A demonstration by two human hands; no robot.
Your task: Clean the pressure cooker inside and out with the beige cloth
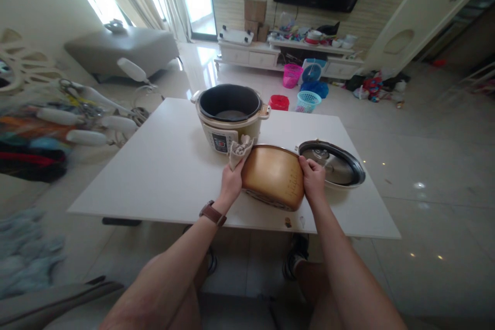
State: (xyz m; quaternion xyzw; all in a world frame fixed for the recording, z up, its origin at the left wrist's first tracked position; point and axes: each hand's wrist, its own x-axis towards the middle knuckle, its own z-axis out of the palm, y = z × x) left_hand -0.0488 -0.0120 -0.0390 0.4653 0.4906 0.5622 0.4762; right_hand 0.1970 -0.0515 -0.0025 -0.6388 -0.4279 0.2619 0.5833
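Note:
A golden inner pot (273, 175) is tipped on its side on the white table (162, 175), its outer wall facing me. My left hand (232, 180) presses a crumpled grey cloth (240, 150) against the pot's left side. My right hand (312, 178) grips the pot's right rim, fingers curled over it. Just behind stands an open cream electric cooker (229, 116) with a dark empty cavity. To the right of the pot lies a round metal lid (333, 163), touching nothing in my hands.
Chair backs and clutter (81, 118) crowd the table's left side. On the tiled floor beyond stand a red tub (279, 102), a pink basket (291, 75) and a blue basket (308, 101). A TV cabinet (286, 54) lines the back wall.

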